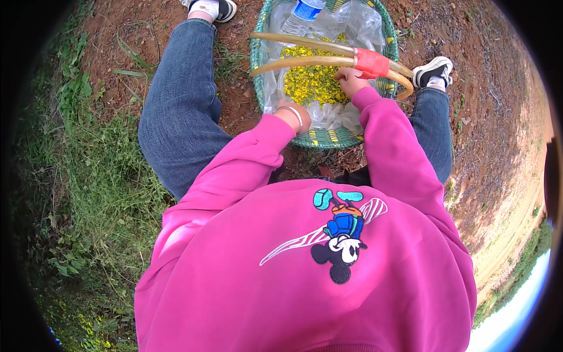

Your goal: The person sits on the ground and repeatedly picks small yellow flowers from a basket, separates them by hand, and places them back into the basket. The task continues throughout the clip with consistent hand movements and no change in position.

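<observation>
A green and yellow woven basket (pixel 327 138) stands between my legs, lined with clear plastic sheeting (pixel 367 22). Small yellow flower heads with bits of green (pixel 310 83) lie heaped on the plastic. My right hand (pixel 350 81) is at the right edge of the heap, its fingers bent; whether they pinch anything cannot be made out. Over the near left part of the liner is my left hand (pixel 303 116), with a pale bangle (pixel 294 111) on its wrist. Its fingers are mostly hidden, so its grip is unclear.
Two bent tan handle rods (pixel 303 61), joined by red tape (pixel 371 63), cross above the flowers. A clear plastic bottle with a blue label (pixel 303 13) rests at the basket's far side. Grass (pixel 118 176) grows at left; bare reddish soil (pixel 479 88) lies at right.
</observation>
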`<control>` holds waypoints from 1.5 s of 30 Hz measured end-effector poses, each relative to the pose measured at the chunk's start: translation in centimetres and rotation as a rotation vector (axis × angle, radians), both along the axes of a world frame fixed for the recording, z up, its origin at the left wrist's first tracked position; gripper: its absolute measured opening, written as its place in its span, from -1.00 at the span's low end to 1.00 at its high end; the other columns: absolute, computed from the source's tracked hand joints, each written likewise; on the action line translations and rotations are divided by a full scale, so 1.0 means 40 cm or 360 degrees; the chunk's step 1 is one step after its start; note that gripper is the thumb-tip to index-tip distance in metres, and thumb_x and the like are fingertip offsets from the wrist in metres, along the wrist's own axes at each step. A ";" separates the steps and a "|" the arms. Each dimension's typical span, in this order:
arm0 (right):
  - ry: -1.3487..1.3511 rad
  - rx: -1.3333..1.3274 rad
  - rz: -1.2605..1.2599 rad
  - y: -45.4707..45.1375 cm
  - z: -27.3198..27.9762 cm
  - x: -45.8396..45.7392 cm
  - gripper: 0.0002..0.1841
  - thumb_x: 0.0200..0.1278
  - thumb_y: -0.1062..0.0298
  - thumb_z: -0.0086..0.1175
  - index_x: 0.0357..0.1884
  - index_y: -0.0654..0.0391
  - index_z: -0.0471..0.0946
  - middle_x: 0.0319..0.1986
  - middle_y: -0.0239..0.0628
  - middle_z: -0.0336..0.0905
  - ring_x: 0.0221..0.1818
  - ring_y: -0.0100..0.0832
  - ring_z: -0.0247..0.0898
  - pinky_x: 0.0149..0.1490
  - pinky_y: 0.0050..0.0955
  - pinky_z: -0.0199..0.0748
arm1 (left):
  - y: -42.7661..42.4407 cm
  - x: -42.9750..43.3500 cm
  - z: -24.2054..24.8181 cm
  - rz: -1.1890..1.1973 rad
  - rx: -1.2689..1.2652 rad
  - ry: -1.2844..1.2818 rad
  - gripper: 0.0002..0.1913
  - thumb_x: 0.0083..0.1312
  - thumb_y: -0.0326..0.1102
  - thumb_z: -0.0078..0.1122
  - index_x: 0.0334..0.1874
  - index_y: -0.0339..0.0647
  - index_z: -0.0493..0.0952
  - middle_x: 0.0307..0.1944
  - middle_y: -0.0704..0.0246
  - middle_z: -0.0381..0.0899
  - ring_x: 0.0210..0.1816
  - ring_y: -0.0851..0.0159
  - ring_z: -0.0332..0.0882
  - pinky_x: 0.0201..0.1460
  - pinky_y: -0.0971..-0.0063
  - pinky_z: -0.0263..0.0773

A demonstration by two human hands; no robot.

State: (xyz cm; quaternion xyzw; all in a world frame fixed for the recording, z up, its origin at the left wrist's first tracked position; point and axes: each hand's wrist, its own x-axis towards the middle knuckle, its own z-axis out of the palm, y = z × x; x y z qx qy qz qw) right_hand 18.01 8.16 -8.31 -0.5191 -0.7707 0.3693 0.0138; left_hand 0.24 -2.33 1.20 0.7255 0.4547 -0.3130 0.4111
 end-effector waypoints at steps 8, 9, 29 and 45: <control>0.0022 0.0121 0.0570 -0.136 0.018 -0.118 -0.89 -0.05 0.47 0.03 -0.40 0.12 0.50 -0.43 -0.18 0.46 -0.22 -0.12 0.42 -0.16 -0.21 0.39 | -0.004 -0.001 0.018 -0.0105 -0.0080 -0.0009 -0.69 0.07 -0.35 -0.08 -0.18 -0.20 0.59 -0.13 0.23 0.57 -0.07 0.15 0.53 -0.06 0.26 0.38; -0.0108 0.0057 0.0568 -0.138 0.016 -0.121 -0.90 -0.04 0.47 0.02 -0.41 0.11 0.51 -0.42 -0.18 0.45 -0.20 -0.12 0.42 -0.15 -0.22 0.39 | -0.006 -0.003 0.017 -0.0096 -0.0042 -0.0042 -0.70 0.06 -0.35 -0.10 -0.23 -0.23 0.60 -0.20 0.20 0.60 -0.11 0.14 0.55 -0.08 0.29 0.39; 0.1176 -0.1549 -0.0823 -0.081 0.213 -0.052 -0.90 0.15 0.41 0.10 -0.28 0.10 0.47 -0.50 -0.54 0.47 -0.51 -0.69 0.37 -0.42 -0.73 0.34 | 0.064 -0.044 -0.030 0.2732 -0.0699 -0.1659 -0.77 0.30 -0.27 -0.12 -0.13 -0.28 0.36 -0.24 0.29 0.49 -0.27 0.26 0.55 -0.26 0.42 0.52; 0.1328 -0.1192 -0.1024 -0.103 0.242 -0.064 -0.89 0.17 0.39 0.08 -0.28 0.15 0.46 -0.44 -0.42 0.52 -0.44 -0.60 0.44 -0.36 -0.67 0.40 | 0.066 -0.033 -0.045 0.3011 -0.0510 -0.2014 -0.88 0.26 -0.37 0.06 -0.24 -0.26 0.42 -0.35 0.36 0.49 -0.37 0.43 0.52 -0.30 0.57 0.54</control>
